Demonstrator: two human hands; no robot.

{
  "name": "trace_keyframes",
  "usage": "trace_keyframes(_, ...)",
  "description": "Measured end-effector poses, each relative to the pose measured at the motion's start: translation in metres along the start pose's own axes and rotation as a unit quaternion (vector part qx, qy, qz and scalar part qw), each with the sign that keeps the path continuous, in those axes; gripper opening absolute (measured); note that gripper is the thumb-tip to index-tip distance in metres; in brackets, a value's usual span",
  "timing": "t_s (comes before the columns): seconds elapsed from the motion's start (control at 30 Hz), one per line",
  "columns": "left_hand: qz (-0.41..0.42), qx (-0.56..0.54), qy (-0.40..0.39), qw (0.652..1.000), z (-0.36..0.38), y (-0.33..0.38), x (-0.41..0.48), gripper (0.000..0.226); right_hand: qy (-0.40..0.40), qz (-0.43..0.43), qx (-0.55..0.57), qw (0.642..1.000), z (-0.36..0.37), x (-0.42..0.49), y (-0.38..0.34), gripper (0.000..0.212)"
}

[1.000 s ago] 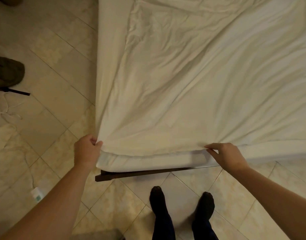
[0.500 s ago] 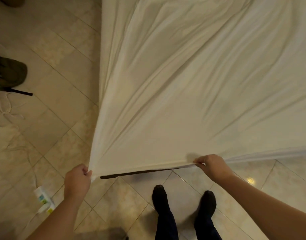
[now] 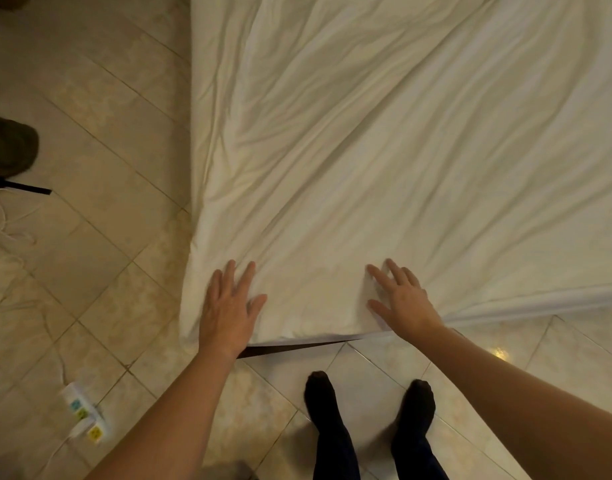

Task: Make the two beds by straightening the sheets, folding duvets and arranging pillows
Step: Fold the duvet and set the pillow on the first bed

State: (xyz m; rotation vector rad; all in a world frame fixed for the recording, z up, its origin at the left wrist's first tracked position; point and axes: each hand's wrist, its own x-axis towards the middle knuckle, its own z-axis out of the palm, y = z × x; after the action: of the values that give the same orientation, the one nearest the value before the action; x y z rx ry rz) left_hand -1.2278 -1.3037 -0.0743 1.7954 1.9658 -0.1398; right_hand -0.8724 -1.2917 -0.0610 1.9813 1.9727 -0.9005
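While left hand [image 3: 228, 313] and right hand [image 3: 403, 303] lie flat on wrinkled white sheet [image 3: 366, 150], fingers [image 3: 245, 277] spread, power strip [image 3: 84, 415] on floor [image 3: 90, 174]

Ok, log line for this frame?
stage: smoothing sheet | left grip: open, flat on sheet corner | right grip: open, flat on sheet

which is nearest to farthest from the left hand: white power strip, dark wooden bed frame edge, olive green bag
1. dark wooden bed frame edge, beside left hand
2. white power strip, floor lower left
3. olive green bag, far left
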Motion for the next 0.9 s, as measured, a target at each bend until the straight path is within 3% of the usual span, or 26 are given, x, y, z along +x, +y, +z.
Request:
trace_keyframes(0.1, 0.018, 0.037, -0.018, 0.999, 0.023, -0.017, 0.000, 0.075, -0.057, 0.014, -0.012, 0.998, 0.013, 0.012, -0.001, 0.074)
trace_keyframes(0.23, 0.019, 0.036, -0.016, 0.999, 0.029, -0.023, -0.001, 0.079, -0.068, 0.021, -0.031, 0.997, 0.023, 0.016, 0.006, 0.080)
trace_keyframes(0.4, -0.009, 0.024, -0.101, 0.995, 0.006, -0.010, 0.003, 0.081, -0.112, 0.008, -0.016, 0.994, -0.002, 0.020, 0.005, 0.079)
trace_keyframes(0.6, -0.029, -0.018, -0.149, 0.988, -0.059, 0.013, 0.018, 0.068, -0.062, 0.004, 0.023, 0.998, -0.066, 0.009, -0.027, 0.069)
trace_keyframes(0.9, -0.005, -0.013, -0.139, 0.990, -0.161, 0.046, 0.010, 0.065, -0.032, 0.002, 0.045, 0.998, -0.154, -0.018, -0.075, 0.070)
